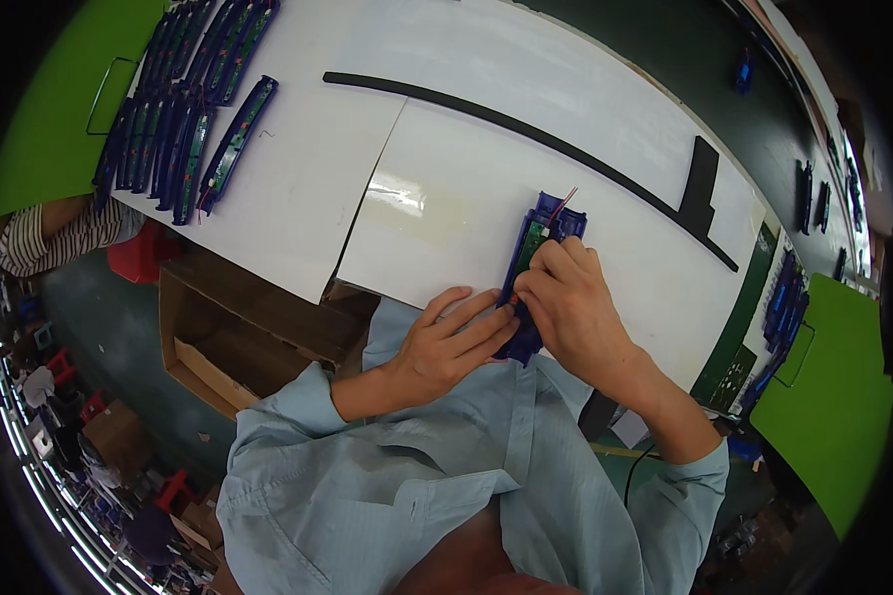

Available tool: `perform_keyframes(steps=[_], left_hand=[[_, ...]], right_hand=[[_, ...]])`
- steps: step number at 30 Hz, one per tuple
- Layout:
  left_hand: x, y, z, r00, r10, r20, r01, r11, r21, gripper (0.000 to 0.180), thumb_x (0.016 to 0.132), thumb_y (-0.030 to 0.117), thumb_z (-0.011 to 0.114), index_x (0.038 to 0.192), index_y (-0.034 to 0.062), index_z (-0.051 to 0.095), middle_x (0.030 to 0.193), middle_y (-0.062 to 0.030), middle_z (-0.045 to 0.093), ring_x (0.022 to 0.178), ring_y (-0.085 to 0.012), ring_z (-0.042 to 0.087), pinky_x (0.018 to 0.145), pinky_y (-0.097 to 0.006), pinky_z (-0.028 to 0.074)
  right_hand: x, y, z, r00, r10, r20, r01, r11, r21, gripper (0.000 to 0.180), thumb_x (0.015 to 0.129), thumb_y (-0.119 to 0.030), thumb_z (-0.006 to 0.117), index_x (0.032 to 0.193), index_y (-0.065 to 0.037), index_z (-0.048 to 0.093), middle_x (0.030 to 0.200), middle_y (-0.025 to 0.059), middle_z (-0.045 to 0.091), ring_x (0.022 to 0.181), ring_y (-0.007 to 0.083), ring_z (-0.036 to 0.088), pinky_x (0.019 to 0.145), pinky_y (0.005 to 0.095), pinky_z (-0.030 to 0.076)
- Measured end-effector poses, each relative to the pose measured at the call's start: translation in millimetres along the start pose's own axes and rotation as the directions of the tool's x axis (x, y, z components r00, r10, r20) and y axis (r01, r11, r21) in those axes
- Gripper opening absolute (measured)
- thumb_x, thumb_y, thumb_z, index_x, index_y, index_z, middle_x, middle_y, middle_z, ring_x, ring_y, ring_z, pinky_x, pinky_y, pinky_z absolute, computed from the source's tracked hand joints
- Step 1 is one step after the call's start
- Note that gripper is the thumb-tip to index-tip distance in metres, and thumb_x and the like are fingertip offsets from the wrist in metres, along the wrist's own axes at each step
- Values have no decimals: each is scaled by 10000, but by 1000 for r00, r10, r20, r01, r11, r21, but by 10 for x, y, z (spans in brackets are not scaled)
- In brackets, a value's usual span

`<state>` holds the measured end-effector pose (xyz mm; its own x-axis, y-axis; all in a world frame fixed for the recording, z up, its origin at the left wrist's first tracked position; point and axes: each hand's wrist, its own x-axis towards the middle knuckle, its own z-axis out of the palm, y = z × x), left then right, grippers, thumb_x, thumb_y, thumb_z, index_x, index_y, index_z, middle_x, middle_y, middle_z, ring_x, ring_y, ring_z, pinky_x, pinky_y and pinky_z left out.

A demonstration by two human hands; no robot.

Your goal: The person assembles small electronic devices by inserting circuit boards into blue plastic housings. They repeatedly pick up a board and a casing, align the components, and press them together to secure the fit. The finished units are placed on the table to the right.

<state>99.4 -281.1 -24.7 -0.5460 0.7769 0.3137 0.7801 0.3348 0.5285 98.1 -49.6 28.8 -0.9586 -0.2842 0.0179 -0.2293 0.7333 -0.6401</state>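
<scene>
A long blue plastic housing [519,345] lies at the table's near edge, slightly tilted away from me. Inside it sits a narrow green circuit board [532,238], with thin red wires [565,201] sticking out past its far end. My left hand [441,345] comes from the left, fingers stretched out and apart, some fingertips touching the housing's left side. Over the board is my right hand [574,307], its thumb and index finger pinched together low against the housing. Whatever is between those fingertips is hidden.
Several blue housings with green boards [184,149] lie in rows at the far left. A long black strip [506,121] crosses the white table [298,198], with a shorter black piece [701,183] at its right. A cardboard box [238,332] stands below the left edge. Someone's striped sleeve [69,238] shows beyond.
</scene>
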Motion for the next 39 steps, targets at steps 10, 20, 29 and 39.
perform_keyframes(steps=[10, 20, 29, 39], left_hand=[[3, 31, -44, 1000, -2, 31, 0, 999, 51, 522, 813, 253, 832, 1301, 83, 762, 1369, -56, 704, 1360, -267, 636, 1161, -498, 423], [3, 26, -50, 999, -8, 31, 7, 1000, 29, 549, 786, 270, 871, 1285, 67, 763, 1364, -66, 704, 1343, -282, 643, 1145, -488, 439], [192, 9, -113, 994, -85, -66, 79, 993, -86, 345, 858, 204, 837, 1146, 28, 769, 1210, -83, 715, 1036, -274, 700, 985, -451, 526], [409, 87, -162, 983, -175, -62, 178, 983, 50, 393, 826, 59, 719, 1202, -56, 716, 1242, -165, 649, 1004, -304, 696, 838, -376, 555]], right_hand=[[73, 51, -118, 991, 79, 108, -89, 992, 90, 45, 886, -8, 716, 865, -45, 701, 954, 89, 567, 954, 289, 534, 848, 405, 433], [172, 89, -167, 980, 47, 191, -61, 996, 69, 67, 895, -14, 703, 837, -45, 693, 954, 106, 576, 942, 293, 542, 849, 408, 448], [88, 127, -99, 993, 81, 82, -95, 981, 170, 64, 891, 8, 705, 909, -18, 649, 984, 131, 553, 931, 329, 562, 852, 434, 500], [84, 111, -26, 995, 86, -49, -73, 971, 227, 124, 863, 59, 720, 954, 1, 659, 988, 154, 561, 935, 365, 597, 824, 460, 506]])
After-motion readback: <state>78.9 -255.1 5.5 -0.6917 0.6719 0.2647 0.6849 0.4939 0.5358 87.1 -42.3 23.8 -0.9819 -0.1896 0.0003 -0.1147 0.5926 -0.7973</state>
